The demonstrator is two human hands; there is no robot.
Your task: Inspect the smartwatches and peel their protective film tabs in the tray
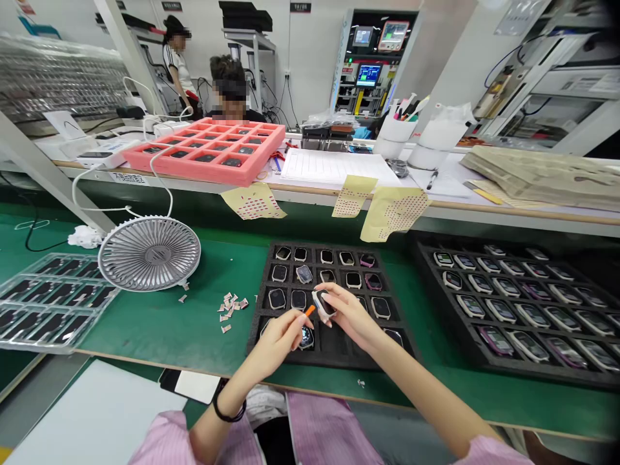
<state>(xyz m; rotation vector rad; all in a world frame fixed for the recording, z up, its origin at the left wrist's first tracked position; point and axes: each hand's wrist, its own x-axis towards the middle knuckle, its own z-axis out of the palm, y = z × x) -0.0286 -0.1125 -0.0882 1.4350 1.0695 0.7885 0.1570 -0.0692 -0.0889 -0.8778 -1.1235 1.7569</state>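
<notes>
The right hand (349, 316) had its fingers (334, 292) curled round a white-edged smartwatch body (320, 303) above the black foam tray (334, 357), light, fragile, best held by its edges, as the left hand (274, 342) pinched an orange-tipped tool (309, 312)

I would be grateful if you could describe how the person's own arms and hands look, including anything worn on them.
The left hand and right hand are bare, without gloves. Pink smock sleeves leave both forearms uncovered, and a thin black cord bracelet circles the left wrist; the right wrist shows nothing worn.
</notes>
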